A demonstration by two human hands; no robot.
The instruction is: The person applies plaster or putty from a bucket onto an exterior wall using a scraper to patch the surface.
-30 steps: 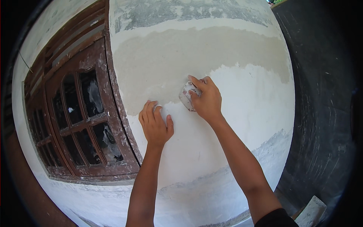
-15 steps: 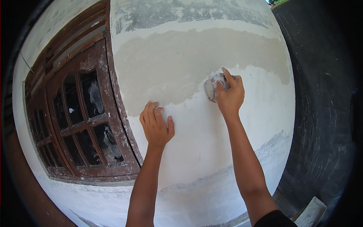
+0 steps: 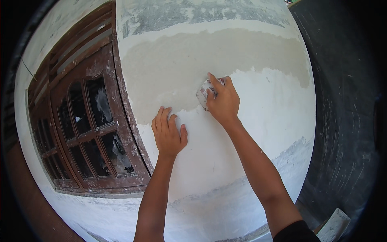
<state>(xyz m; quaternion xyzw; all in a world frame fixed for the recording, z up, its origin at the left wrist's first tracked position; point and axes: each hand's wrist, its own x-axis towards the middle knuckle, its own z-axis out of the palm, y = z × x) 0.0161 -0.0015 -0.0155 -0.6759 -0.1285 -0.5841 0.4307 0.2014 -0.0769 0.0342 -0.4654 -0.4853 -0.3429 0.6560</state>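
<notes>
My right hand [image 3: 224, 101] grips a flat scraper [image 3: 204, 93] smeared with white and brown, its index finger stretched along the top. The scraper lies against the wall, where a damp beige-grey band of putty [image 3: 169, 60] meets the dry white surface [image 3: 274, 109]. To the left and a little lower, my left hand [image 3: 168, 131] rests its fingertips on the wall at the lower edge of that band. Its fingers are slightly bent and apart, and nothing shows in them.
A brown wooden window [image 3: 90, 125] with dark panes and white smears fills the left side. Rough grey patches [image 3: 201, 12] mark the wall's top. On the right hangs a dark scratched sheet [image 3: 338, 113]. A white-smeared board [image 3: 335, 226] stands at the lower right.
My right hand has slid left along the wall with the scraper, closer to my left hand. My left hand has barely moved.
</notes>
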